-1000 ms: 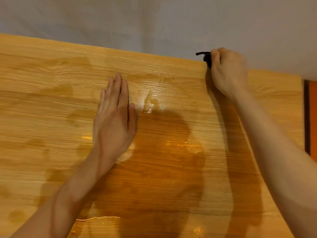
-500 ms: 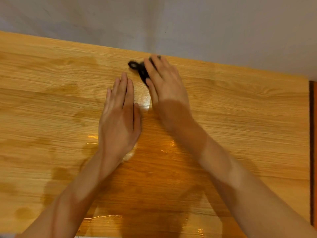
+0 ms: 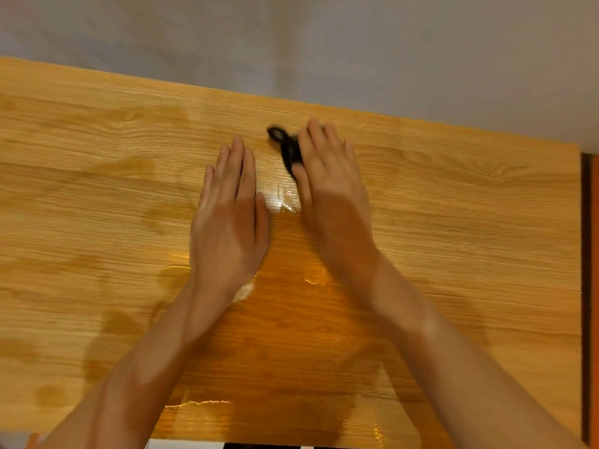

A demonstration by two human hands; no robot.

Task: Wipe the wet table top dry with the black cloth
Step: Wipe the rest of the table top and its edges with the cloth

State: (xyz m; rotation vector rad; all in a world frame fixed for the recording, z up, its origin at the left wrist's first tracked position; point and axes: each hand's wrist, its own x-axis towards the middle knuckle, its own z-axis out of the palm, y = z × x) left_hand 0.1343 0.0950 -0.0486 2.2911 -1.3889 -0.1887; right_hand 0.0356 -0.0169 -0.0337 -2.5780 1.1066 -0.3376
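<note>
Wooden table top (image 3: pixel 453 222) observed with wet sheen and darker damp patches at centre, near edge and left. Left hand (image 3: pixel 228 218) laid flat, palm down, fingers straight and pressed together, just left of a glistening wet patch (image 3: pixel 287 197). Right hand (image 3: pixel 330 186) flat at far centre, fingers extended and close together, pressing down on black cloth (image 3: pixel 287 149). Cloth bunched, protruding left from under right fingers, near far table edge. Slight motion blur noted on right hand and cloth.
</note>
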